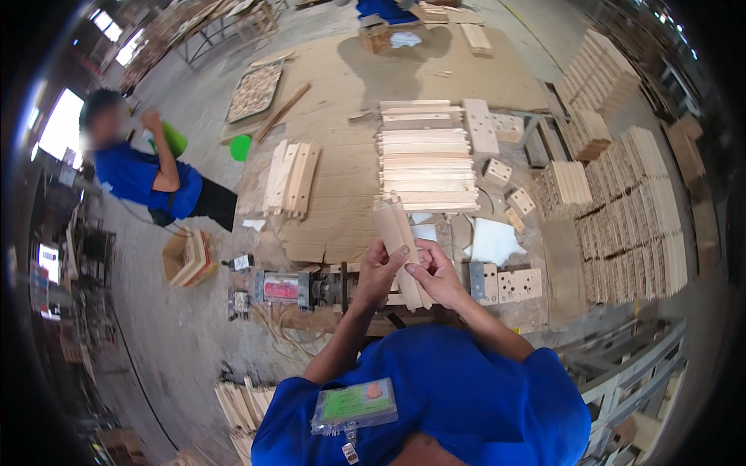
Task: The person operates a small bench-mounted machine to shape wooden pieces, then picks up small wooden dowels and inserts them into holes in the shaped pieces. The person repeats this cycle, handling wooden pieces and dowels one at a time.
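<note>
Both my hands grip a small bundle of pale wooden slats (pixel 396 224) in front of my chest, above the near edge of the workbench. My left hand (pixel 378 273) has its fingers wrapped round the left side, with the thumb on top. On the other side my right hand (pixel 437 273) presses its thumb against the wood near the lower end. Just beyond the bundle, a row of similar slats (pixel 427 167) lies stacked on the bench. A smaller group of slats (pixel 292 179) rests farther left.
A metal cylinder clamp (pixel 284 287) sits at the bench's near left edge. Drilled wooden blocks (pixel 519 286) and a white sheet (pixel 495 241) are to the right, before tall stacks of wooden pieces (pixel 633 225). A co-worker in blue (pixel 148 179) stands at left; a box (pixel 186 256) is nearby.
</note>
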The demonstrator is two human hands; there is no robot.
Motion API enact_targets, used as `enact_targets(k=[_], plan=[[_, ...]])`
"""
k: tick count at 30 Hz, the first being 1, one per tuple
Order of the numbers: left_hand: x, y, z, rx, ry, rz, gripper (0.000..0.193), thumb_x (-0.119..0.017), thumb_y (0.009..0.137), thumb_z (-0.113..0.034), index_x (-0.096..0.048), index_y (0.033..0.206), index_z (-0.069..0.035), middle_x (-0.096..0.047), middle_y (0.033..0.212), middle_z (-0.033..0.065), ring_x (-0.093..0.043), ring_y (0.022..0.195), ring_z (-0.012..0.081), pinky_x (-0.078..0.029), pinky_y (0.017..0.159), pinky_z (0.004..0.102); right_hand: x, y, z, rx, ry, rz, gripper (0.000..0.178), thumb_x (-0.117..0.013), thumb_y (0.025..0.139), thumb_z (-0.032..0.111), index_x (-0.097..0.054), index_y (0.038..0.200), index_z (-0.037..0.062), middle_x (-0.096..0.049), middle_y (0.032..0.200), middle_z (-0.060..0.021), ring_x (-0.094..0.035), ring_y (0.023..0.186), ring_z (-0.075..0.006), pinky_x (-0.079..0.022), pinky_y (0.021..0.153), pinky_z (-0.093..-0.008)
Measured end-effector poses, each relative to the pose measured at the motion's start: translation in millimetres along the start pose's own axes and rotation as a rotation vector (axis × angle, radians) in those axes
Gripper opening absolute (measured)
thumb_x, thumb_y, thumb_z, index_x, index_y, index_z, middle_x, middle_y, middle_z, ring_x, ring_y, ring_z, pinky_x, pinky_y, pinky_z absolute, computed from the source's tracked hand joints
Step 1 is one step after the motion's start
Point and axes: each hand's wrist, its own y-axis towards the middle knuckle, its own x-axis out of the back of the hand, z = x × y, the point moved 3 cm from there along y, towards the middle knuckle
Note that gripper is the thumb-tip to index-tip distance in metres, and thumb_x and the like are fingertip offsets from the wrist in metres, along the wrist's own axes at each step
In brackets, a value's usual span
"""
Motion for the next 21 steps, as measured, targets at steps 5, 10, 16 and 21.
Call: enact_targets(k=[5, 10, 16, 21], plan=[[3, -3, -3, -0.034, -0.028, -0.005, 0.035, -0.068, 0.104, -0.012, -0.056, 0.135, -0.003, -0.070, 0.120, 0.0068, -0.066, 0.109, 0.0129, -0.056, 0.094, 0.0327, 3, 4, 0, -0.045, -0.042, 0.087, 0.051, -0.066, 0.104, 0.003, -0.044, 0.150, 0.0044, -0.070, 0.121, -0.0087, -0.065, 0.107, -0.0114, -0.053, 0.094, -0.0292], [2, -6, -1, -0.091, 0.006, -0.097, 0.030, -0.069, 0.103, -0.011, -0.057, 0.129, -0.002, -0.071, 0.112, 0.0085, -0.068, 0.099, 0.0120, -0.057, 0.086, 0.0302, -2, 6, 9, -0.003, -0.463, 0.043, 0.065, -0.076, 0.095, 0.008, -0.044, 0.151, 0.0003, -0.066, 0.122, -0.0158, -0.069, 0.106, -0.0229, -0.055, 0.094, -0.0342], [-12, -12, 18, -0.100, 0.075, -0.402, 0.028, -0.071, 0.101, -0.013, -0.057, 0.121, 0.001, -0.070, 0.102, 0.0085, -0.066, 0.086, 0.0099, -0.057, 0.076, 0.0287, -30, 3, 36, 0.275, -1.157, -0.034, 0.081, -0.082, 0.076, 0.009, -0.046, 0.148, -0.0030, -0.062, 0.118, -0.0224, -0.066, 0.105, -0.0449, -0.057, 0.086, -0.0507], [-2, -14, 44, -0.138, -0.088, -0.457, 0.031, -0.074, 0.099, -0.018, -0.060, 0.118, 0.002, -0.068, 0.101, 0.0081, -0.063, 0.088, 0.0104, -0.055, 0.077, 0.0293, -24, 19, 41, 0.169, -1.345, 0.231, 0.077, -0.079, 0.074, 0.018, -0.050, 0.143, -0.0013, -0.062, 0.112, -0.0214, -0.067, 0.100, -0.0421, -0.056, 0.082, -0.0511]])
